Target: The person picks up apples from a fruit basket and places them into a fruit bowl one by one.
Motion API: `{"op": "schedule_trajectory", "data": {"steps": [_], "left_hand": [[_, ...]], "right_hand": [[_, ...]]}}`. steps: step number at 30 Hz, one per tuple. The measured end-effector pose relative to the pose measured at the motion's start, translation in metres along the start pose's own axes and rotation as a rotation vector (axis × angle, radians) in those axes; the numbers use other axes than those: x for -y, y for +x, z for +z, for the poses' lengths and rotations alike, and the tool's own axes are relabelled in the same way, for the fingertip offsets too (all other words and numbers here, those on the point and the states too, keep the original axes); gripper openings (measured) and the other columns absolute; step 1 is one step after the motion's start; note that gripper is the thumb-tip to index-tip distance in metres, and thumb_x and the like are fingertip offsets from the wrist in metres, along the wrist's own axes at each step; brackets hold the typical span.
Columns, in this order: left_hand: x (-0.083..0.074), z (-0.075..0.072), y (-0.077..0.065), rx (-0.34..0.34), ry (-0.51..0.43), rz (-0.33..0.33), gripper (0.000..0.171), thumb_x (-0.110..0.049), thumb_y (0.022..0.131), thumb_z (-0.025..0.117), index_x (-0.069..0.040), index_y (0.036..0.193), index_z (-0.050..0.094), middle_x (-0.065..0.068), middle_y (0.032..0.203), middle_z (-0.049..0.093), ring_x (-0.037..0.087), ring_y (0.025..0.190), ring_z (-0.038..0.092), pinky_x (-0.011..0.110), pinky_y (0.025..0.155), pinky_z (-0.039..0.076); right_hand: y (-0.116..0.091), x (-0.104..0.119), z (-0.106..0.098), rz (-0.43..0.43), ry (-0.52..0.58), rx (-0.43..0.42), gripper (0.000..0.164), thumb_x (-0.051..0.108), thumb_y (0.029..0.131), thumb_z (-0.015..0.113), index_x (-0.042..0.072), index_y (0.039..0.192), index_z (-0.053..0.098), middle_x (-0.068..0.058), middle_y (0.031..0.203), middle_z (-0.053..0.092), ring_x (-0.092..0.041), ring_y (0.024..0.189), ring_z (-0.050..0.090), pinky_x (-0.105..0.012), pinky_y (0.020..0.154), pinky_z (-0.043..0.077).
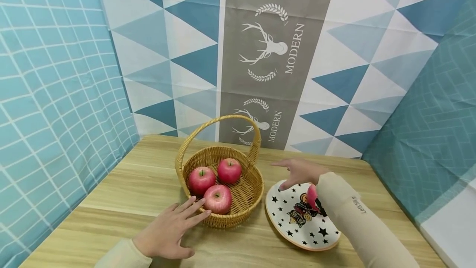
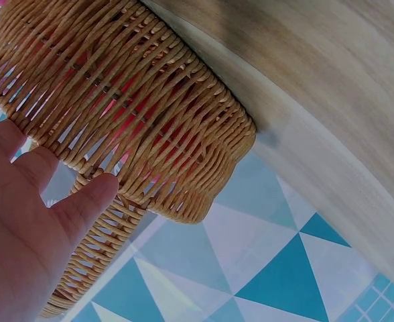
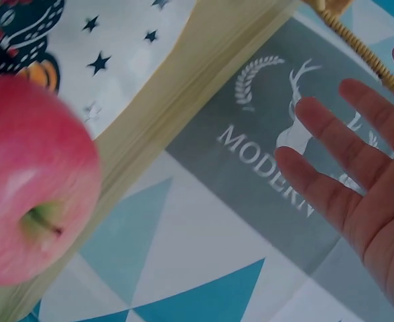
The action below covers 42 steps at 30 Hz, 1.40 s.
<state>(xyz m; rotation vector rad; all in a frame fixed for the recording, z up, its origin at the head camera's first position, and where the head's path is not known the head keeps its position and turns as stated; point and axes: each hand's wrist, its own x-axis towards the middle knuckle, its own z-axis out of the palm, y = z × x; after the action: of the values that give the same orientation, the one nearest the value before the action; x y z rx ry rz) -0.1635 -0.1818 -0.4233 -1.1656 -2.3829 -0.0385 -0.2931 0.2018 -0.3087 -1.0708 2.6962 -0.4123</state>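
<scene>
A wicker basket [image 1: 243, 218] with a tall arched handle stands mid-table and holds three red apples [image 1: 217, 199]. My left hand [image 1: 172, 226] has its fingers spread at the basket's near left rim, fingertips right by the closest apple. In the left wrist view the fingers [image 2: 93, 198] lie along the woven side. My right hand [image 1: 301, 172] hovers over the far edge of a round white board [image 1: 286, 222] printed with black stars and a cartoon figure; its fingers are extended and hold nothing. Another apple [image 3: 36, 181] sits on that board, partly hidden by the right sleeve in the head view.
Behind the wooden table [image 1: 122, 185] hangs a patterned cloth [image 1: 193, 53] with triangles and deer prints. Blue tiled cloth [image 1: 55, 73] borders the left side, and a teal one [image 1: 427, 135] the right. A white surface [image 1: 453, 218] lies at the right edge.
</scene>
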Motion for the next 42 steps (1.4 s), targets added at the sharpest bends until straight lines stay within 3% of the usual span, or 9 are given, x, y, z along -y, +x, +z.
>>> {"op": "schedule_trajectory", "data": {"steps": [6, 14, 23, 33, 42], "left_hand": [[-0.002, 0.000, 0.000, 0.032, -0.006, -0.006, 0.088, -0.057, 0.066, 0.075, -0.016, 0.140, 0.049, 0.014, 0.142, 0.048, 0.037, 0.124, 0.049, 0.054, 0.077, 0.049], [-0.003, -0.003, -0.001, 0.045, -0.011, -0.024, 0.087, -0.056, 0.066, 0.075, -0.017, 0.139, 0.050, 0.012, 0.142, 0.048, 0.037, 0.125, 0.048, 0.055, 0.078, 0.048], [-0.005, -0.004, -0.001, 0.058, -0.011, -0.030, 0.084, -0.055, 0.067, 0.075, -0.017, 0.138, 0.051, 0.013, 0.142, 0.048, 0.036, 0.125, 0.048, 0.054, 0.078, 0.049], [-0.005, -0.005, 0.000, 0.057, 0.008, -0.023, 0.085, -0.056, 0.066, 0.075, -0.016, 0.137, 0.052, 0.013, 0.142, 0.049, 0.035, 0.125, 0.049, 0.053, 0.078, 0.049], [-0.005, -0.005, -0.001, 0.061, 0.016, -0.020, 0.085, -0.058, 0.067, 0.073, -0.015, 0.138, 0.052, 0.014, 0.141, 0.049, 0.036, 0.125, 0.049, 0.052, 0.078, 0.049]], "right_hand": [[0.015, 0.011, 0.002, -0.060, -0.023, 0.008, 0.076, 0.029, 0.072, 0.081, 0.003, 0.137, 0.051, -0.019, 0.136, 0.053, -0.040, 0.112, 0.057, -0.050, 0.093, 0.045], [0.041, 0.040, 0.007, -0.182, -0.093, 0.003, 0.074, 0.033, 0.072, 0.080, 0.002, 0.135, 0.053, -0.018, 0.134, 0.054, -0.034, 0.122, 0.051, -0.045, 0.100, 0.040], [0.061, 0.062, 0.016, -0.223, -0.018, -0.016, 0.072, 0.027, 0.071, 0.082, 0.004, 0.134, 0.055, -0.012, 0.133, 0.057, -0.027, 0.122, 0.052, -0.038, 0.102, 0.039], [0.080, 0.079, 0.030, -0.342, 0.006, 0.021, 0.067, 0.020, 0.073, 0.081, -0.001, 0.131, 0.057, -0.013, 0.132, 0.058, -0.024, 0.124, 0.051, -0.033, 0.102, 0.038], [0.091, 0.092, 0.044, -0.317, -0.048, 0.050, 0.065, 0.017, 0.072, 0.079, 0.004, 0.132, 0.057, -0.006, 0.132, 0.058, -0.021, 0.123, 0.051, -0.033, 0.104, 0.036]]}}
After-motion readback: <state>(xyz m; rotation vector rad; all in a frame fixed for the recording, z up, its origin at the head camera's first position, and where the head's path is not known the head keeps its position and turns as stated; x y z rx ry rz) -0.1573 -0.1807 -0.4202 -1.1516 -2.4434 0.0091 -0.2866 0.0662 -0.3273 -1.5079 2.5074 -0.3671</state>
